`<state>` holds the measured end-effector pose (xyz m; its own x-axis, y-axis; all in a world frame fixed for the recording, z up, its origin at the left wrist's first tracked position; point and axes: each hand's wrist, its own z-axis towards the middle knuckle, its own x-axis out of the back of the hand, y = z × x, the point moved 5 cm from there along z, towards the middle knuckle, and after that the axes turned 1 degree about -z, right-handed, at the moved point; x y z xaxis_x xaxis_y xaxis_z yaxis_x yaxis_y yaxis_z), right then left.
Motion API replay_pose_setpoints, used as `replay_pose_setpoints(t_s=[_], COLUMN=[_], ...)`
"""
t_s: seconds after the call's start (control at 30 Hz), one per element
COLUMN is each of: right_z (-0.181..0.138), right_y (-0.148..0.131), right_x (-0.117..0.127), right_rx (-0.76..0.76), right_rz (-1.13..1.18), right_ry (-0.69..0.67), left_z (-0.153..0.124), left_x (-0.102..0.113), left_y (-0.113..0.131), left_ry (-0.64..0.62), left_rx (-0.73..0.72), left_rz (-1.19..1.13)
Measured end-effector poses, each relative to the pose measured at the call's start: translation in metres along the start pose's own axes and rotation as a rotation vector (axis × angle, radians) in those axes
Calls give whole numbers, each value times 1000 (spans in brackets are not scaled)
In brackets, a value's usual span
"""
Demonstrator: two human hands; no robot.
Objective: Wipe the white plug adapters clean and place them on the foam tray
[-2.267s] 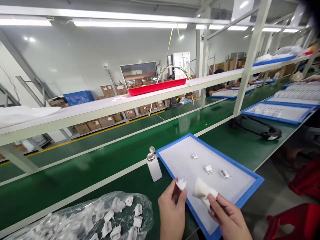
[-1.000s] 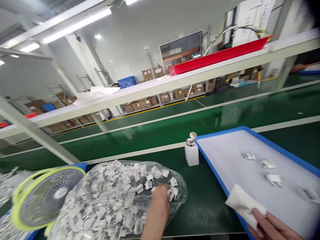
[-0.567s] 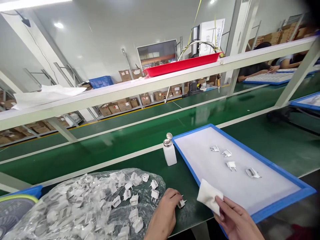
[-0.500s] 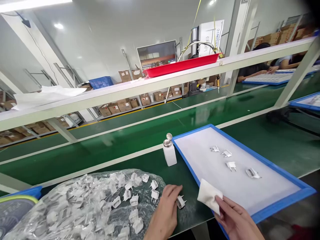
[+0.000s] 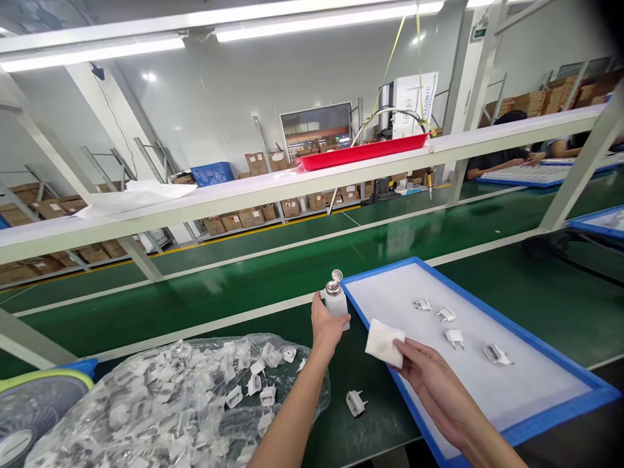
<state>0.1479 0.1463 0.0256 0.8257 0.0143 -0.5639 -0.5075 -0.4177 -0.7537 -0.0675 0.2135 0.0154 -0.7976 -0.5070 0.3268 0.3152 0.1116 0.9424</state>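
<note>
My left hand (image 5: 327, 325) is wrapped round a white square dispenser bottle (image 5: 336, 300) whose metal cap is flipped up. In my right hand (image 5: 423, 372), a folded white cloth (image 5: 384, 342) is pinched between thumb and fingers, over the left edge of a blue-framed tray (image 5: 487, 309). Several white two-pin plug housings lie spread on the tray's white surface, among them one plug housing (image 5: 496, 353) near its right side. A single loose plug housing (image 5: 356, 403) rests on the green table between my forearms.
A clear plastic bag (image 5: 160, 403) heaped with white plug parts covers the left of the table. A grey fan with a green rim (image 5: 43, 416) stands at far left. Above runs a shelf (image 5: 253, 185) bearing a red tray (image 5: 363, 153). Co-workers sit at the far right.
My left hand has left the loose plug housing on the table and moved up to grasp the bottle. The right hand, with the cloth, has shifted up and left.
</note>
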Motion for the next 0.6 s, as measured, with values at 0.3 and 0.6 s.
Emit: replay_pose_setpoints(t_s=[0.3, 0.6], right_z=[0, -6], right_y=[-12, -17], right_x=[6, -2], right_rx=[12, 81], right_rz=[-28, -182], right_ry=[37, -132], left_z=[11, 0], left_x=[-5, 3], left_y=[0, 17], left_ry=[-30, -19], left_rx=[-76, -180], left_rz=[102, 102])
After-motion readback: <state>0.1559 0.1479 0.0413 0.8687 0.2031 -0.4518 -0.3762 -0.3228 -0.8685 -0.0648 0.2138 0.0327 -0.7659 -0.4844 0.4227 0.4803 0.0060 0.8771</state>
